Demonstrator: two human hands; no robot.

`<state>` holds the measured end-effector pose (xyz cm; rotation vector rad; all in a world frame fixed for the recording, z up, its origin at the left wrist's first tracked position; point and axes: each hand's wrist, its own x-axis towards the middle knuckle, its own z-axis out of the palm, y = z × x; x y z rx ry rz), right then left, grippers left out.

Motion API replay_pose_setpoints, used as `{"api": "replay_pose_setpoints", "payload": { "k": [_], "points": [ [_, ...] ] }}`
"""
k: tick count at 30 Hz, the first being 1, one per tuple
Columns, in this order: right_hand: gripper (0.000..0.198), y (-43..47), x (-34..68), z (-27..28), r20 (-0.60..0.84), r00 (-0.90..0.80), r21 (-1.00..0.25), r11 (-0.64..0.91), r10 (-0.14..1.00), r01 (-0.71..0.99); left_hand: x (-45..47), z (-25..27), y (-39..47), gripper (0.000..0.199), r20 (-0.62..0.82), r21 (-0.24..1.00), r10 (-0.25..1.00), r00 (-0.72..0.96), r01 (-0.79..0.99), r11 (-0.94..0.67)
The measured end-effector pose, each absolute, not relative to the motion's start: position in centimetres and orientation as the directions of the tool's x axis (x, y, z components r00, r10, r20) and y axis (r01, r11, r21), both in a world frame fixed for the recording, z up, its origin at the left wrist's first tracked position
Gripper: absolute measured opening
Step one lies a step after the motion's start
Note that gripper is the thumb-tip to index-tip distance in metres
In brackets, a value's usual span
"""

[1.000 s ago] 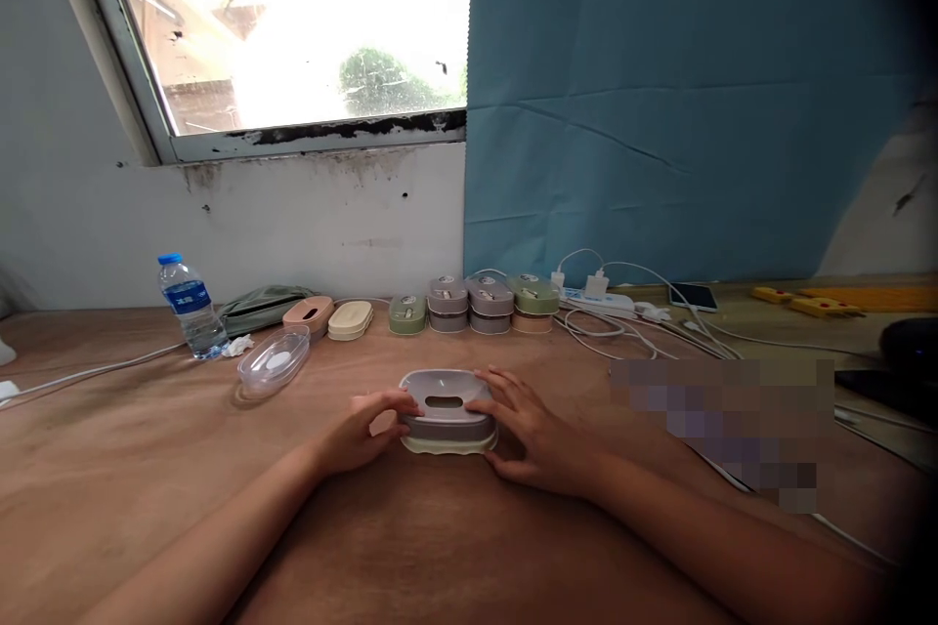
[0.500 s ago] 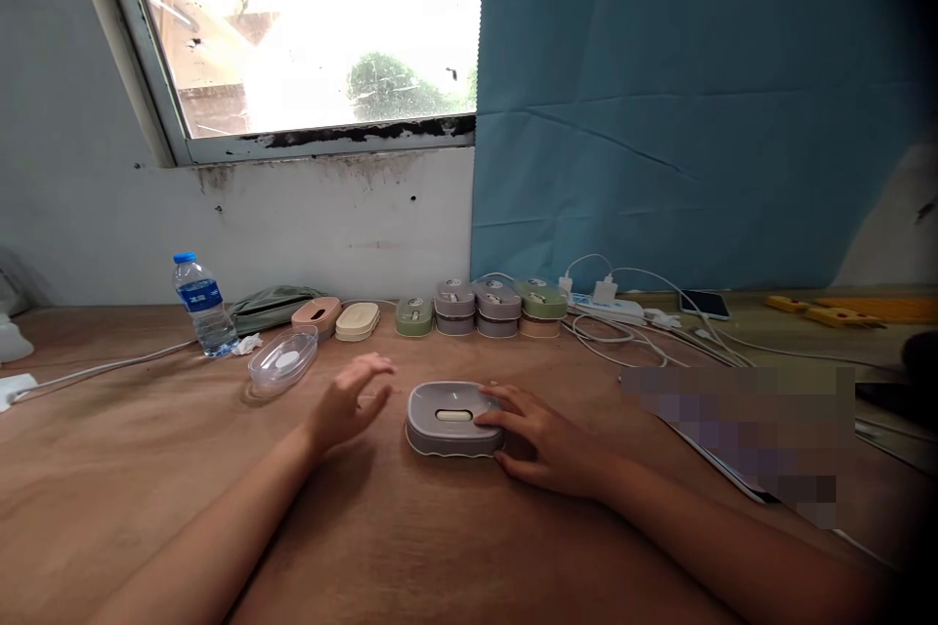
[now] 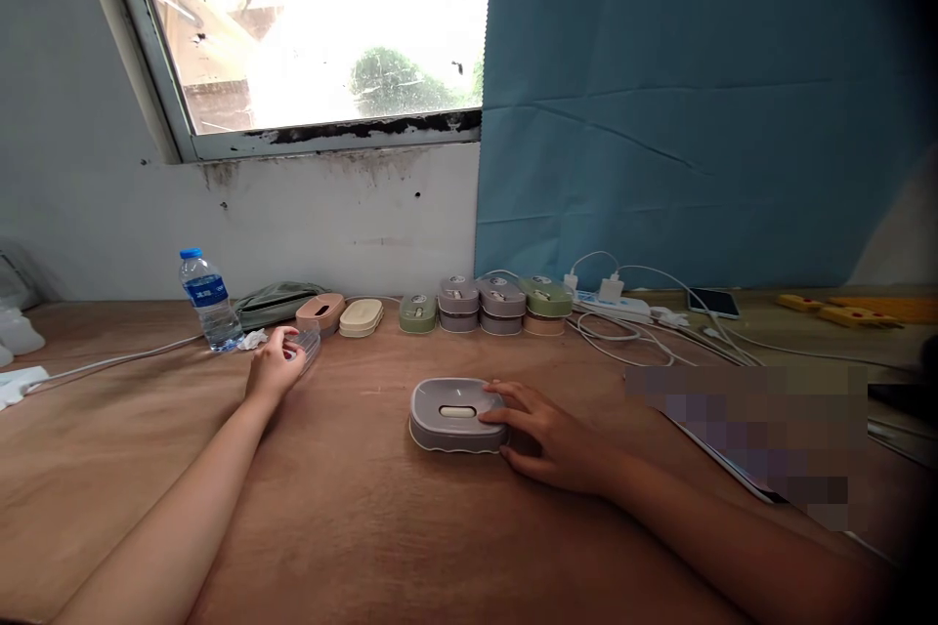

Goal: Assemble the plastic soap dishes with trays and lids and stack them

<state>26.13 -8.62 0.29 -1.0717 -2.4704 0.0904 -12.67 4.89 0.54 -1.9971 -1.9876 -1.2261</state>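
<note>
A grey oval plastic box [image 3: 447, 420] sits flat on the wooden table, a slot in its top showing something pale inside. My right hand [image 3: 538, 430] grips its right end, fingers over the top edge and thumb low against the side. Farther off to the left, my left hand [image 3: 277, 363] is closed around a clear plastic cover [image 3: 312, 348]. Most of that cover is hidden behind the hand, and the exact finger contact is hard to see.
Beyond the hands stand a water bottle [image 3: 211, 305], a pink box [image 3: 322, 311], a cream case [image 3: 362, 317], a small green box [image 3: 417, 313] and stacked grey boxes [image 3: 458, 303]. A power strip [image 3: 614, 307] with cables and a blurred flat object [image 3: 740, 430] lie right.
My left hand has moved left and away from me, from beside the grey box to the clear cover, and closed on it. The right hand stays on the grey box.
</note>
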Motion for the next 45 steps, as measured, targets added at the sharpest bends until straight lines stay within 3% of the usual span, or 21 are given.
{"api": "replay_pose_setpoints", "payload": {
  "k": [4,8,11,14,16,20,23,27,30,33,35,37,40,42,45],
  "points": [
    [0.038,-8.6,26.1,0.3,0.389,-0.596,-0.235,0.702,0.702,0.673,-11.3,1.3,4.1,0.026,0.705,0.580,0.646,-0.293,0.762,-0.288],
    [0.038,-8.5,26.0,0.2,0.400,-0.596,-0.233,0.707,0.696,0.668,-9.1,2.2,3.3,0.028,0.709,0.704,0.544,-0.448,0.413,-0.577],
    [0.038,-8.5,25.9,0.3,0.396,-0.595,-0.235,0.704,0.699,0.670,-7.0,2.7,2.5,0.030,0.554,0.778,0.695,-0.459,-0.012,-0.629],
    [0.042,-8.5,25.7,0.3,0.400,-0.589,-0.238,0.700,0.703,0.673,-5.0,2.4,1.4,0.025,0.329,0.837,0.900,-0.285,-0.354,-0.417],
    [0.046,-8.6,25.5,0.3,0.428,-0.572,-0.249,0.700,0.699,0.669,-3.7,1.8,0.7,0.022,0.230,0.848,0.961,-0.153,-0.453,-0.275],
    [0.048,-9.1,25.1,0.4,0.531,-0.506,-0.284,0.705,0.680,0.650,-1.2,0.7,-0.9,0.022,0.166,0.850,0.986,0.035,-0.512,-0.124],
    [0.049,-9.5,24.5,0.8,0.542,-0.469,-0.335,0.691,0.698,0.641,0.5,0.9,-2.2,0.026,0.219,0.811,0.964,0.152,-0.577,-0.094],
    [0.067,-9.1,22.8,1.7,0.475,-0.338,-0.588,0.578,0.813,0.566,2.3,2.1,-4.2,0.026,0.372,0.807,0.894,0.249,-0.564,-0.178],
    [0.068,-8.1,21.2,2.3,0.434,-0.252,-0.809,0.497,0.865,0.314,3.8,2.7,-5.6,0.025,0.476,0.830,0.816,0.328,-0.474,-0.294],
    [0.064,-7.2,20.2,3.2,0.376,-0.166,-0.903,0.401,0.912,0.152,4.9,2.9,-6.6,0.023,0.516,0.836,0.758,0.399,-0.429,-0.343],
    [0.065,-6.9,20.5,4.0,0.382,-0.174,-0.885,0.414,0.907,0.213,4.9,2.9,-6.6,0.023,0.513,0.847,0.725,0.459,-0.410,-0.339],
    [0.068,-6.7,21.4,4.5,0.425,-0.226,-0.792,0.481,0.876,0.376,4.2,2.8,-6.0,0.026,0.507,0.856,0.719,0.476,-0.375,-0.355],
    [0.071,-6.5,23.3,4.4,0.448,-0.318,-0.604,0.545,0.836,0.582,2.0,1.8,-3.6,0.030,0.471,0.870,0.855,0.218,-0.276,-0.409],
    [0.068,-6.2,24.3,3.7,0.416,-0.389,-0.530,0.567,0.822,0.631,0.6,0.6,-1.4,0.027,0.374,0.910,0.928,0.001,-0.192,-0.366],
    [0.062,-5.6,24.9,2.2,0.362,-0.474,-0.486,0.597,0.803,0.639,-0.5,-1.2,1.1,0.025,0.112,0.987,0.993,0.026,-0.120,-0.108]
  ]
}}
